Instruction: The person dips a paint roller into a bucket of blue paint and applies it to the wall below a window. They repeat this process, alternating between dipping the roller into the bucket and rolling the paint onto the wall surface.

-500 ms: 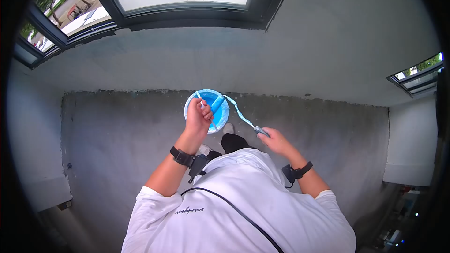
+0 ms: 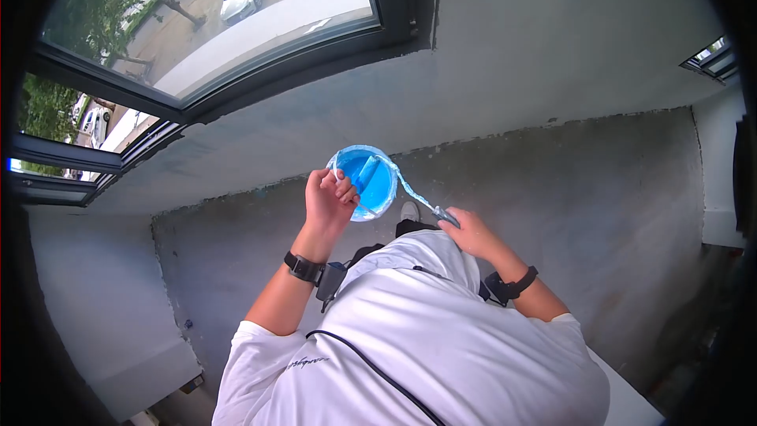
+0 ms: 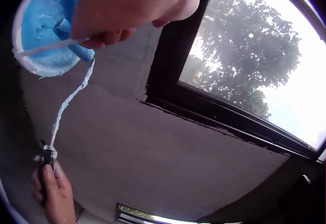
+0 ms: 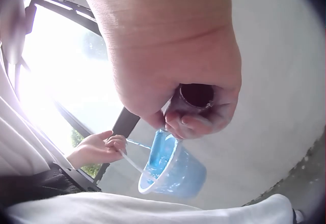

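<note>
A bucket [image 2: 382, 199] with blue paint hangs from its handle, which the left hand [image 2: 330, 203] grips with curled fingers. The right hand [image 2: 475, 235] holds the dark grip of a paint roller [image 2: 410, 192], whose frame is coated in pale blue paint. Inside the bucket, the blue roller sleeve [image 2: 367, 171] leans at the rim. In the left wrist view the handle [image 3: 48, 47] crosses the bucket's mouth. The right wrist view shows the right fingers curled round the roller's hollow grip end [image 4: 197, 95], with the bucket [image 4: 186, 175] beyond.
A dark-framed window [image 2: 260, 79] is at the upper left, with parked cars outside. A grey wall [image 2: 512, 47] runs below and beside it down to the concrete floor [image 2: 552, 181]. One shoe [image 2: 410, 212] shows near the bucket. A smaller window [image 2: 712, 60] is at the far right.
The head view has turned, so the window and wall edge now slant. The bucket sits slightly further right in view, and both hands keep their holds.
</note>
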Motion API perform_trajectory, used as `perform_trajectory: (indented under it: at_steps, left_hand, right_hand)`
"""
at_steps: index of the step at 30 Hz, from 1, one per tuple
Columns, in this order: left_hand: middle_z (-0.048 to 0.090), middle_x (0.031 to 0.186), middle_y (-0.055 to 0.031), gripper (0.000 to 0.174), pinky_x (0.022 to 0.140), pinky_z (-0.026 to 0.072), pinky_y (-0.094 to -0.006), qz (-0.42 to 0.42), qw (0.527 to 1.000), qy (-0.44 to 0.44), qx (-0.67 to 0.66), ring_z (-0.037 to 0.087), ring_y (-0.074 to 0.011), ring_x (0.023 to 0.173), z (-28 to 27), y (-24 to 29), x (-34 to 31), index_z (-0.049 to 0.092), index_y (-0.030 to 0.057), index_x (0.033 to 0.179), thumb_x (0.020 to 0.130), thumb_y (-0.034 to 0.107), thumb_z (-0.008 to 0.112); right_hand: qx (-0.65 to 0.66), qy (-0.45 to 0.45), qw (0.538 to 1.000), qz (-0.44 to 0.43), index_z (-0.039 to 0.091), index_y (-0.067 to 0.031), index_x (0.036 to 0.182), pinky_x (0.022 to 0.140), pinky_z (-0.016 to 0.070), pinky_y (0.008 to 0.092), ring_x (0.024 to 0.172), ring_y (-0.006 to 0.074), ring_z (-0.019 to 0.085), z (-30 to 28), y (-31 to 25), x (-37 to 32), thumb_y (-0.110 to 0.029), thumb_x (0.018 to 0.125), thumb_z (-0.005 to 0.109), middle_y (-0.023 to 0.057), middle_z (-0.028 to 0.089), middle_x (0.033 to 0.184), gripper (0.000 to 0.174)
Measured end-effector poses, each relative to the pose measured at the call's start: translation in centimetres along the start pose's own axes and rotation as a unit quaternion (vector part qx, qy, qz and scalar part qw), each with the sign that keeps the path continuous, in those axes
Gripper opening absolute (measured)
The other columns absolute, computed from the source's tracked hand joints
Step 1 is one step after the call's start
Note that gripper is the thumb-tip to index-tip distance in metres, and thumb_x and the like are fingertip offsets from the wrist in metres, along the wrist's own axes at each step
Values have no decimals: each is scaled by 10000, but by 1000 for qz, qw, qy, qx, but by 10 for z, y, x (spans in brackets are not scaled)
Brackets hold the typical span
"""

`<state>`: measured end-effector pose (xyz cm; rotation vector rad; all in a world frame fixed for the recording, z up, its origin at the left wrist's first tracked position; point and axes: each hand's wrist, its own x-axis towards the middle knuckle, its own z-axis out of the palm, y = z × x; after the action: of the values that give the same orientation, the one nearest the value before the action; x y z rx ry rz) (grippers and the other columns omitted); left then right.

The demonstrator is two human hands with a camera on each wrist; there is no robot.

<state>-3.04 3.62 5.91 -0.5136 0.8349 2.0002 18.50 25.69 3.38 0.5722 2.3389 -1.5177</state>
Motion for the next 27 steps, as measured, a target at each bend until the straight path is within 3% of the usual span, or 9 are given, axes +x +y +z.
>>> perform_trajectory:
  at_steps: [4, 7, 10, 12, 13, 16, 19, 23, 27]
  left_hand:
    - [313, 599, 10, 215, 657, 336, -299, -11, 1000, -19, -16, 332, -130, 574, 23, 0, 22, 466, 105, 797, 898, 285, 410]
    - [328, 617, 14, 193, 672, 329, -305, 2, 1000, 19, -8, 343, -129, 587, 24, 7, 37, 449, 127, 795, 882, 298, 427]
    - [332, 614, 13, 189, 679, 336, -307, -7, 999, 27, -19, 350, -129, 590, 25, 19, 48, 454, 127, 800, 881, 296, 431]
    - [331, 619, -2, 205, 671, 343, -301, -16, 999, 20, -29, 353, -138, 600, 29, 26, 59, 459, 100, 802, 888, 284, 433]
    - [330, 618, -2, 204, 671, 343, -302, -11, 999, 13, -31, 352, -137, 599, 33, 27, 65, 457, 98, 804, 887, 284, 435]
    - [329, 618, -3, 203, 671, 341, -301, -12, 999, -9, -41, 350, -137, 598, 38, 30, 85, 454, 97, 806, 886, 283, 437]
    - [327, 618, -3, 199, 668, 339, -301, -21, 998, -19, -54, 344, -135, 594, 48, 29, 102, 449, 98, 807, 884, 280, 435]
    - [330, 608, 8, 166, 680, 336, -307, -24, 999, -20, -45, 342, -131, 576, 51, 29, 119, 436, 126, 798, 861, 280, 441]
    - [331, 610, 8, 168, 680, 336, -307, -23, 998, -29, -58, 340, -131, 577, 52, 30, 130, 438, 128, 800, 860, 284, 446]
  right_hand:
    - [-10, 11, 1000, -12, 541, 0, 859, 614, 429, 453, 714, 437, 548, -24, 0, 5, -248, 919, 571, 221, 577, 734, 256]
    - [-11, 34, 999, -2, 538, 5, 858, 604, 427, 450, 709, 447, 541, -34, -5, 11, -239, 919, 571, 219, 576, 725, 254]
    - [23, 79, 997, 3, 537, 3, 853, 580, 422, 425, 641, 403, 544, -34, -9, 21, -242, 925, 568, 192, 575, 689, 258]
    - [107, 68, 990, 58, 527, 0, 836, 563, 416, 399, 568, 310, 526, -41, -10, 29, -248, 932, 566, 153, 562, 647, 269]
    - [153, 68, 984, 64, 521, -12, 826, 532, 401, 348, 539, 176, 483, -40, -4, 35, -243, 945, 556, 83, 528, 600, 262]
    - [228, 77, 965, 107, 521, -25, 827, 503, 384, 301, 544, 99, 458, -51, -17, 39, -236, 957, 544, 15, 500, 592, 249]
    - [265, 94, 952, 124, 535, -40, 862, 483, 360, 246, 547, 49, 423, -69, -32, 40, -229, 968, 535, -27, 481, 621, 216]
    - [307, 114, 935, 136, 544, -37, 949, 472, 344, 216, 536, 42, 401, -89, -49, 53, -218, 981, 509, -15, 473, 661, 187]
    - [373, 124, 910, 129, 520, -46, 1019, 445, 328, 226, 511, 47, 388, -103, -61, 74, -213, 999, 468, -12, 451, 679, 177]
